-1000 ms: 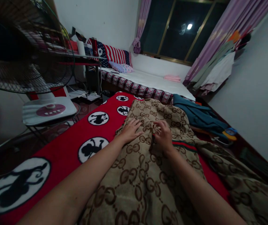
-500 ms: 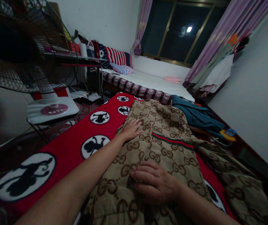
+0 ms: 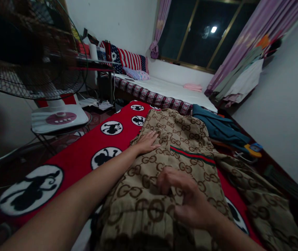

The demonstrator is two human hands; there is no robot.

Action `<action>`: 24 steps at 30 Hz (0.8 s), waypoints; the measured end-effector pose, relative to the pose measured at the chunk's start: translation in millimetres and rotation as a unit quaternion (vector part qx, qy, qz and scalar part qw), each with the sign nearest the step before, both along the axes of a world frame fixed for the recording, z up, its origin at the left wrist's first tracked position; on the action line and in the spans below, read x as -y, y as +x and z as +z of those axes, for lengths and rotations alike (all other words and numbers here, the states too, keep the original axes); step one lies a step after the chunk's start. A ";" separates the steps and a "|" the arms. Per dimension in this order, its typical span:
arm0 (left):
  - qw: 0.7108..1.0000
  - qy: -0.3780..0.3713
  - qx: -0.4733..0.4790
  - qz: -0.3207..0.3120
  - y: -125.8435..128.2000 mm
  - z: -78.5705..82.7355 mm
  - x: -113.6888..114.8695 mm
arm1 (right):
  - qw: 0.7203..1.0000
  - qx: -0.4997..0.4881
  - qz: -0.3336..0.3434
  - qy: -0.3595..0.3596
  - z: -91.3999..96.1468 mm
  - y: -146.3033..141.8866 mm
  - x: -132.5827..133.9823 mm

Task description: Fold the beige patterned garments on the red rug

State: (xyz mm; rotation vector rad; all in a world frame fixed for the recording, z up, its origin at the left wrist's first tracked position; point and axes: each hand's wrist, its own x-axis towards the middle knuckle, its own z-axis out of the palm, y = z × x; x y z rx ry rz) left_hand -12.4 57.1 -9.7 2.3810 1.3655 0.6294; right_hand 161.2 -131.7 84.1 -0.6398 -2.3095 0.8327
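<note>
A tan garment (image 3: 164, 157) is stretching away across a red cloth (image 3: 124, 134), and brown interlocking double-G letters are repeating all over it, some upright and some tilting with the folds; no other writing is reading clearly. A green-red-green stripe (image 3: 192, 154) is crossing its right half, a gathered hem (image 3: 138, 223) is lying nearest the wearer, and a sleeve (image 3: 256, 195) is trailing off to the right. The left hand (image 3: 147, 143) is lying flat on the garment's left side, its fingers loosely spread. The right hand (image 3: 184, 193) is showing blurred in front of the hem, its fingers curling and its thumb standing apart; whether it is touching the fabric, one cannot tell. The red cloth is bearing black monkey silhouettes in white circles (image 3: 34, 190). A fan (image 3: 57, 69) is standing at the left, its white base resting on a stool (image 3: 60, 131). Behind, a counter (image 3: 99, 68) is carrying a red flask (image 3: 108, 50), and a bed (image 3: 170, 87) is running below a dark window (image 3: 190, 45), with a stars-and-stripes cushion (image 3: 129, 59) leaning at its left end. Purple curtains (image 3: 258, 28) are framing the panes; clothes (image 3: 245, 80) are hanging at the right, and a teal garment (image 3: 217, 125) is lying beneath them.
</note>
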 end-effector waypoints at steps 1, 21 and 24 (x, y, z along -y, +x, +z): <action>1.000 -0.004 -0.002 -0.005 -0.2 1.5 1.0 | 1.000 0.005 -0.007 -0.024 7.0 1.2 4.7; 0.984 0.120 0.095 0.088 7.6 -2.2 -1.2 | 0.887 0.257 -0.358 0.135 -96.8 -16.0 -120.2; 0.989 0.095 0.019 0.114 11.5 11.4 -26.2 | 0.886 0.237 -0.370 0.146 -97.5 -16.5 -116.8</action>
